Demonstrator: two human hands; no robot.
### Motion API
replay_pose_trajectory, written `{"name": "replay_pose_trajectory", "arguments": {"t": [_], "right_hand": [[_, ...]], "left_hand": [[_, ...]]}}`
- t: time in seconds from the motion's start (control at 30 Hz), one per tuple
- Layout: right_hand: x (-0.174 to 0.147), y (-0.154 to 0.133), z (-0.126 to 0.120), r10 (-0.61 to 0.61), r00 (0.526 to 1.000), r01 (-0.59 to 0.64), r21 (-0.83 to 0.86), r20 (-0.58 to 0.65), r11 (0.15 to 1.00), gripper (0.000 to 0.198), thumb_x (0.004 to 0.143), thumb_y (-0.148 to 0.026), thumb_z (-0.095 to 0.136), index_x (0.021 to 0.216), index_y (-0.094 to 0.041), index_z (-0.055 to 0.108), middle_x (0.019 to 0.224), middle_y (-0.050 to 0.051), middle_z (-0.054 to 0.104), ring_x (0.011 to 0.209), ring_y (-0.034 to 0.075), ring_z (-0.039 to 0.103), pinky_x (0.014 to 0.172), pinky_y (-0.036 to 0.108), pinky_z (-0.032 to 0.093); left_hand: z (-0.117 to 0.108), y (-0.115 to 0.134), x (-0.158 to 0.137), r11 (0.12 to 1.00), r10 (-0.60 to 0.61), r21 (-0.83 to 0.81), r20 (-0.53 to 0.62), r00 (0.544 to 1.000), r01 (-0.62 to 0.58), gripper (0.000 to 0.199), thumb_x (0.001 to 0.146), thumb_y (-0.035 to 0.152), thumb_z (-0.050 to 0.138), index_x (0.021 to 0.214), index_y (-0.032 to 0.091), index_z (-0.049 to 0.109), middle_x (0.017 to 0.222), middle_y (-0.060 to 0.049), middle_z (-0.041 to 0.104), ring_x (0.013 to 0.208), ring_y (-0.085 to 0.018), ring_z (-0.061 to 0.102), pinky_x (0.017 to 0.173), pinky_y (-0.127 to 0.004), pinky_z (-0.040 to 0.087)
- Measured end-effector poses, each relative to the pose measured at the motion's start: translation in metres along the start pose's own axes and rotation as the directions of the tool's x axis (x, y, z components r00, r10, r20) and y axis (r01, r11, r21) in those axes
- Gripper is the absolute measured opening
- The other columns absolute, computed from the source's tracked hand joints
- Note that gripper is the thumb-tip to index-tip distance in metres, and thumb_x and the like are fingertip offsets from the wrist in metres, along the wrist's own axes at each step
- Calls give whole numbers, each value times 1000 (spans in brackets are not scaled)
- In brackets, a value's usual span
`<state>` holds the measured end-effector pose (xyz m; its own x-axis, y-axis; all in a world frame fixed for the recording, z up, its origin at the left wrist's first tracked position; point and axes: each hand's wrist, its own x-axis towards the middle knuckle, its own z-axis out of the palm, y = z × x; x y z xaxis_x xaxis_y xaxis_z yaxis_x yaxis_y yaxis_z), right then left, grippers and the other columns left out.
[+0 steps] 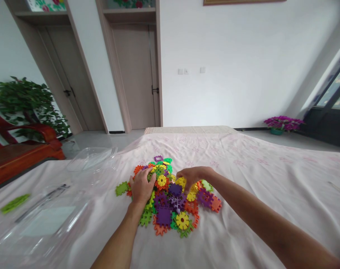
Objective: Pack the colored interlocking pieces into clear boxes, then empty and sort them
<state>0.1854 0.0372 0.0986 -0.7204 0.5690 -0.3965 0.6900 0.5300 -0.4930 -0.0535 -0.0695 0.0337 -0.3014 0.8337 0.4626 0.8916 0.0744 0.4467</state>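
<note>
A heap of interlocking plastic building pieces (pixel 164 216), square and gear-shaped in purple, yellow, green and orange, lies on the cloth before me. My left hand (pixel 142 186) rests on the heap's left side, fingers spread over green and orange pieces. From the right, my right hand (pixel 194 177) reaches down into the heap, its fingers bent and apart around a yellow round piece (pixel 181 182); whether it grips that piece does not show. Nearer to me lies another yellow gear-shaped piece (pixel 182 220). A dark purple square (pixel 175 189) sits between my hands.
A clear plastic container (pixel 43 224) stands at the left, with another clear plastic piece (pixel 93 158) behind it. Near the left edge is a separate green piece (pixel 15 203). The pale cloth (pixel 242 224) is wrinkled. A red wooden chair (pixel 46 140) stands beyond it.
</note>
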Motion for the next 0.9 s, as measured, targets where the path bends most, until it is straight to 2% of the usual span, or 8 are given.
{"name": "replay_pose_trajectory", "arguments": {"t": [0.1, 0.2, 0.33, 0.5, 0.6, 0.73, 0.8, 0.9], "right_hand": [[0, 3, 0, -21, 1000, 20, 62, 5, 998, 74, 44, -39, 90, 113, -22, 68, 109, 3, 70, 102, 26, 63, 78, 26, 48], [3, 8, -4, 12, 1000, -9, 237, -13, 972, 57, 51, -38, 86, 102, -20, 69, 94, 2, 72, 87, 22, 66, 69, 25, 49], [16, 13, -13, 78, 987, 6, 514, -141, 858, 41, 58, -34, 81, 93, -18, 67, 84, 2, 71, 72, 16, 65, 63, 24, 50], [38, -8, -25, 206, 925, 45, 630, -320, 775, 30, 71, -39, 76, 85, -16, 63, 71, 2, 66, 60, 11, 59, 47, 18, 43], [45, -31, -29, 223, 902, 106, 690, -370, 716, 28, 82, -42, 69, 86, -15, 63, 75, 5, 68, 63, 13, 63, 46, 17, 45], [49, -50, -31, 189, 908, 162, 730, -374, 664, 26, 89, -35, 62, 104, -14, 63, 101, 11, 71, 74, 16, 71, 52, 18, 51], [54, -49, -30, 193, 899, 167, 717, -392, 677, 28, 90, -30, 60, 112, -14, 62, 108, 13, 71, 76, 17, 73, 49, 17, 48], [67, -38, -24, 214, 861, 83, 542, -462, 836, 26, 92, -26, 53, 113, -14, 64, 103, 11, 74, 77, 17, 73, 50, 18, 48]], "left_hand": [[1, -1, 0, 1000, -19, -1, 0, 1000, 19, 33, 93, 39, 50, 121, 28, 64, 129, -6, 65, 125, -27, 52, 114, -55, 22], [0, -2, 0, 999, -41, -13, 2, 999, 41, 33, 93, 38, 49, 120, 27, 65, 128, -6, 66, 124, -27, 54, 114, -54, 22], [-2, -4, 2, 995, -93, -33, -9, 996, 93, 30, 93, 32, 48, 116, 27, 66, 125, -5, 67, 120, -25, 57, 113, -49, 26], [-1, -10, 5, 992, -111, -61, -29, 993, 109, 27, 91, 25, 46, 109, 28, 66, 120, -1, 69, 116, -21, 59, 110, -43, 31], [0, -12, 5, 991, -112, -78, -42, 993, 109, 27, 90, 20, 43, 104, 27, 65, 117, 0, 70, 112, -20, 61, 108, -40, 33], [-1, -12, 4, 990, -110, -90, -60, 992, 105, 35, 87, 14, 39, 110, 26, 62, 122, -2, 68, 116, -19, 59, 107, -39, 34], [-2, -10, 4, 991, -106, -91, -59, 993, 100, 41, 86, 11, 37, 116, 27, 61, 128, -2, 65, 122, -19, 56, 109, -40, 33], [-3, -8, 4, 993, -99, -65, -22, 995, 98, 47, 86, 10, 36, 120, 29, 62, 135, -1, 61, 128, -20, 52, 113, -45, 28]]}}
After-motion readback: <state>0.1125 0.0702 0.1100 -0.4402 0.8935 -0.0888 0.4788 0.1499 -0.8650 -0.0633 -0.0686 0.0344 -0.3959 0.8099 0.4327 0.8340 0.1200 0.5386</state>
